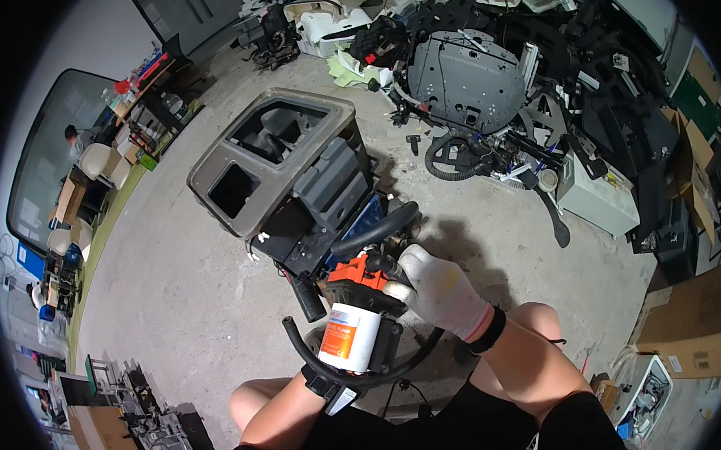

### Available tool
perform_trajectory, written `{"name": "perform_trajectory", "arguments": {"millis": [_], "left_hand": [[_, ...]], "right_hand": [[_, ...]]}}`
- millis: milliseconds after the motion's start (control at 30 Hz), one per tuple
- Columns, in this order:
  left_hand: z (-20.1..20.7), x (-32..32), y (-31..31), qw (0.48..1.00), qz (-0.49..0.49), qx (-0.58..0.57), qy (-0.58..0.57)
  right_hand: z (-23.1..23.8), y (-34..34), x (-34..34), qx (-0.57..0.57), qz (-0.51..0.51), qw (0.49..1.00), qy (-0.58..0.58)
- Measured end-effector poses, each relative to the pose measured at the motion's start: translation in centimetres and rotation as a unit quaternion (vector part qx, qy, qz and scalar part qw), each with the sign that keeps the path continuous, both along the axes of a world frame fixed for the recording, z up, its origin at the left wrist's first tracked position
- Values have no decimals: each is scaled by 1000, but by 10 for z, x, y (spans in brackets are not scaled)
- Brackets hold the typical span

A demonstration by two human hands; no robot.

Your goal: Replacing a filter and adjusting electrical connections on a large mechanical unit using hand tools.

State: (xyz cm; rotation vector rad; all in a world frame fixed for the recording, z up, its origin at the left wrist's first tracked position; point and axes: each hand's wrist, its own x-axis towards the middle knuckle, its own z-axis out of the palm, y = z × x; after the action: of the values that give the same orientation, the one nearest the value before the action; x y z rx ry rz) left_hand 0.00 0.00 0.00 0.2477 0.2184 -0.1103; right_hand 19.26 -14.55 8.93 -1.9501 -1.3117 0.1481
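Note:
A pump (pixel 346 337) with a white cylindrical body, an orange label and an orange-red head is held up in front of me. My left hand (pixel 315 337) holds it from behind and below; the pump hides most of this hand and its fingers. My right hand (pixel 443 290), in a white glove, is closed on a black elbow fitting (pixel 384 265) at the orange-red head. A thick black hose (pixel 377 227) runs just beyond the head. A thinner black hose (pixel 406 370) loops under the pump and across my left wrist.
Just beyond the pump stands a grey machine housing (pixel 274 163) with openings on top. Dismantled parts, including a grey panel (pixel 466 80), lie piled at the far right. A white box (pixel 597 192) and cardboard boxes (pixel 690 320) stand on the right; more parts (pixel 163 422) lie at the lower left.

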Motion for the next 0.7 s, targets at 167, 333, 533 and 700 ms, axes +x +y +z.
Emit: {"name": "perform_trajectory", "arguments": {"millis": [167,333,533,700], "left_hand": [[15,0,-10,996,-45,-77,23],[30,9,-8,996,-26,-75,49],[27,14,2,998,21,-42,34],[53,12,1,995,29,35,87]], "right_hand": [[22,-13,-7,-42,5,997,-62],[13,-8,-5,32,14,998,61],[13,-3,8,61,31,998,-9],[7,-2,6,137,59,989,-6]]}}
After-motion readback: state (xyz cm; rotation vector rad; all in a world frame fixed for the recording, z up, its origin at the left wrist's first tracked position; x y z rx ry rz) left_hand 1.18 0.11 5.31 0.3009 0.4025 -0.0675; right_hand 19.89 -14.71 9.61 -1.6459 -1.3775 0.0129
